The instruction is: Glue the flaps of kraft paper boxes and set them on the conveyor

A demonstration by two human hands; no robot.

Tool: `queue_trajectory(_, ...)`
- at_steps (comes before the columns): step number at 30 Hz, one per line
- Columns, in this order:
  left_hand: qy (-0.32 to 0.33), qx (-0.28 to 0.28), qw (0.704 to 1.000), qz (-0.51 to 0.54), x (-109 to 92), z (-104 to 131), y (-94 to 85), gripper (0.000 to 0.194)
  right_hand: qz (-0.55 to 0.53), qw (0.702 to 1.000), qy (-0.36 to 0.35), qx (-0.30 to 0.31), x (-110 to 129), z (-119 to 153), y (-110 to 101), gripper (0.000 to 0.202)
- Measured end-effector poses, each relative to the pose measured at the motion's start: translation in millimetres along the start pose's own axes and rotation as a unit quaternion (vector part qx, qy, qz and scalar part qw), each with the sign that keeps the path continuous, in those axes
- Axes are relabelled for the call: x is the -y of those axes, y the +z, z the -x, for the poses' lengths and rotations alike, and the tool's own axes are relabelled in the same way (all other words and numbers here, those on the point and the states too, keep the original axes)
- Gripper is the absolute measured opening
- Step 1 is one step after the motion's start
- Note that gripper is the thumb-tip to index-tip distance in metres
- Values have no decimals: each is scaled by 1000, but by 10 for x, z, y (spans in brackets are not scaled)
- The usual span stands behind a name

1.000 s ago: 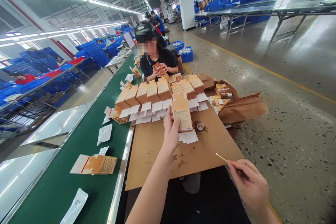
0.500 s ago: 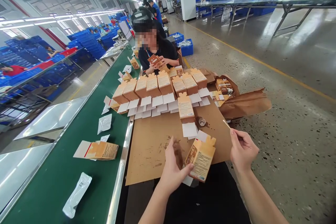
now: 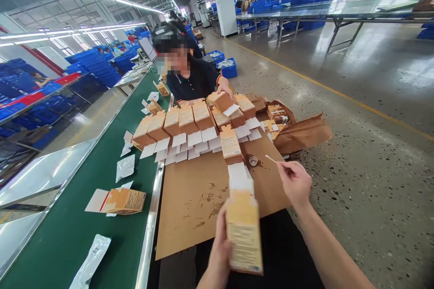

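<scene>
My left hand (image 3: 219, 246) is closed round a tan and brown printed carton (image 3: 244, 235), held above my lap at the near edge of the cardboard sheet; motion blurs it. Between the fingertips of my right hand (image 3: 295, 183) is a cotton swab (image 3: 270, 159), its tip pointing left. Just left of the swab tip a small clear cup (image 3: 252, 160) stands on a wet patch. One more carton (image 3: 231, 144) lies on the sheet with its white flap toward me. Behind it several cartons (image 3: 186, 117) stand in rows, white flaps out.
The cardboard sheet (image 3: 190, 230) has dark wet marks. On the left, the green conveyor belt (image 3: 125, 235) carries an open carton (image 3: 127, 201) and silver pouches (image 3: 125, 168). A co-worker (image 3: 193, 76) sits across, one hand on a carton. A brown paper sack (image 3: 301, 135) with cartons is at right.
My left hand has closed round the carton and brought it upright, nearer to me. My right hand with the swab has moved left, toward the cup. The co-worker's carton is now over the rows.
</scene>
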State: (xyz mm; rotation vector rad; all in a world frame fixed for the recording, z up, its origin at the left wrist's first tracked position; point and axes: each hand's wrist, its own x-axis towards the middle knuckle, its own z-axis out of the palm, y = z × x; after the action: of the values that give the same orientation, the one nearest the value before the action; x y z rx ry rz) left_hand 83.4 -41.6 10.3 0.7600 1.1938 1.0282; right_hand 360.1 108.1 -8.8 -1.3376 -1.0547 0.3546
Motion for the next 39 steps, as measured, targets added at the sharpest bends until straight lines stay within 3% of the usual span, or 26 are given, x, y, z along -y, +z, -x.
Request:
queue_trajectory(2,-53,-82,989,109,-70,21,-301,88,62,992,-71,87,10,-160,13,36)
queue_trajectory(5,-34,-167,970,173,-205,-36,-713,85,123,963,-131,199,18,-353,92,26)
queue_trajectory(9,9,-197,962,189,-262,-148,-1019,80,196,922,-163,291,16,-489,209,25)
queue_trajectory(12,18,-191,961,199,-220,-223,-1047,73,235,898,-173,330,14,-550,278,29)
queue_trajectory(16,-2,-234,953,193,-215,-354,-898,72,259,881,-173,356,33,-643,308,33)
queue_trajectory(20,-1,-255,957,137,-342,-476,-761,76,223,912,-160,305,142,-635,96,27)
queue_trajectory(23,30,-232,969,83,-470,-549,-755,86,158,951,-145,223,297,-334,-134,24)
queue_trajectory(25,49,-228,971,46,-530,-590,-769,89,92,964,-137,209,408,47,-205,24)
queue_trajectory(28,65,-243,968,-2,-567,-627,-763,81,-11,948,-127,291,529,733,-108,23)
queue_trajectory(31,65,-257,964,-29,-578,-629,-711,73,-37,927,-136,347,545,1255,146,26)
queue_trajectory(35,75,-248,965,-29,-583,-614,-655,84,-20,919,-175,352,448,1473,407,28)
queue_trajectory(39,80,-248,965,-39,-508,-587,-687,87,-7,924,-176,341,394,1399,423,31)
